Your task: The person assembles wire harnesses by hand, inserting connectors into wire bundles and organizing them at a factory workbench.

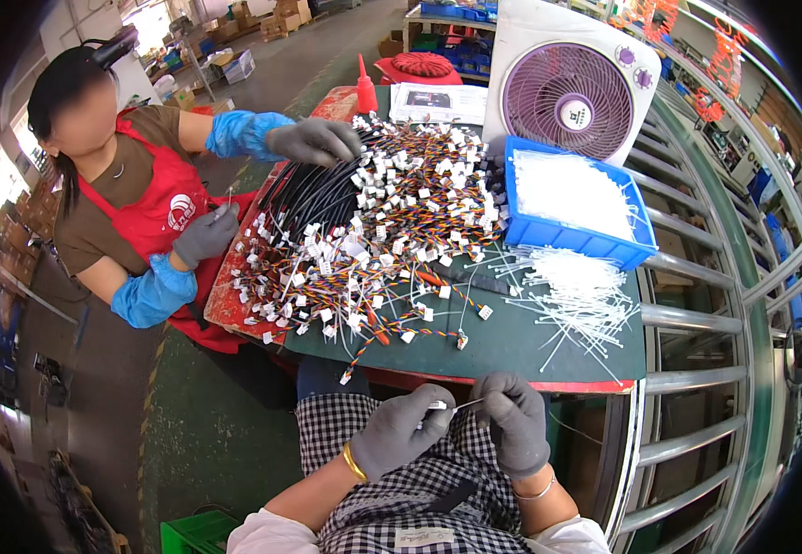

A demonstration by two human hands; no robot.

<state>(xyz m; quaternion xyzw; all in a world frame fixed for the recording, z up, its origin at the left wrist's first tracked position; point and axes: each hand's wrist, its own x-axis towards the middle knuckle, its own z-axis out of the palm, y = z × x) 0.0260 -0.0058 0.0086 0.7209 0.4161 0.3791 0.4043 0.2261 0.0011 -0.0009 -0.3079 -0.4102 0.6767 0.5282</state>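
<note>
Over my lap, in front of the table edge, both my hands wear grey gloves and are closed. A thin white cable tie (468,403) stretches between them. My left hand (392,434) pinches a small white piece (437,405) at the tie's left end; whether it is a connector is too small to tell. The tie's other end is pinched in the fingers of my right hand (514,425). Beyond them, a big heap of twisted multicoloured wires with white connectors (429,189) covers the table. Loose white cable ties (576,300) lie at the right.
A blue bin (581,235) full of white ties stands before a purple-grilled fan (570,97). Black cables (313,198), orange-handled pliers (376,325) and a red bottle (366,90) are on the table (502,346). A co-worker (143,194) reaches in from the left. Roller conveyor (692,319) runs along the right.
</note>
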